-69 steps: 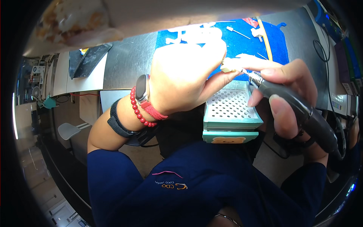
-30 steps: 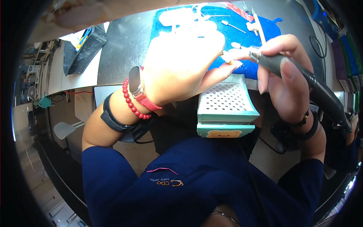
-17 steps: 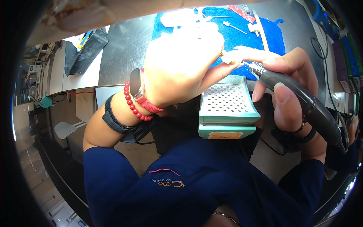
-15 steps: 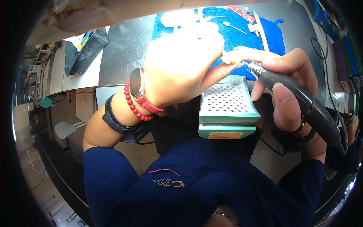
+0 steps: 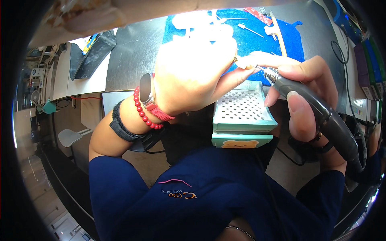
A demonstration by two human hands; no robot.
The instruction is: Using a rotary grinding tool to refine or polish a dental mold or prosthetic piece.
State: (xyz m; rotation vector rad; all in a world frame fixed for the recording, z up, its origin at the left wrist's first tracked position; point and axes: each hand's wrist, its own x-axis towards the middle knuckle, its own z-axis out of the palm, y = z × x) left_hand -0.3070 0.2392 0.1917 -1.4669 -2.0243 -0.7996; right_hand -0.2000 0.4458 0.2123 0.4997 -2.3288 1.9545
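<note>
My left hand (image 5: 189, 78), washed out by bright light, pinches a small pale tooth-like piece (image 5: 242, 62) between thumb and fingers. Its exact shape is lost in the glare. In my right hand (image 5: 315, 76) lies a black rotary handpiece (image 5: 327, 112), with a metal collar at its front and a cord at its back end. The handpiece's thin bit (image 5: 260, 68) points left at the pale piece, close to my left thumb tip; whether they touch I cannot tell. Below both hands sits a mint-green box with a perforated top (image 5: 245, 107).
A blue cloth (image 5: 291, 42) on the metal worktop (image 5: 130, 52) carries bright white objects (image 5: 191, 20), a small mounted bit (image 5: 251, 30) and an orange stick (image 5: 278, 34). A black tray (image 5: 90, 56) stands left. A dark cord (image 5: 349, 80) runs down the right side.
The handpiece has tilted a little, its back end dropping slightly lower. The pale piece has turned slightly in my left fingers. Both hands stay in nearly the same place.
</note>
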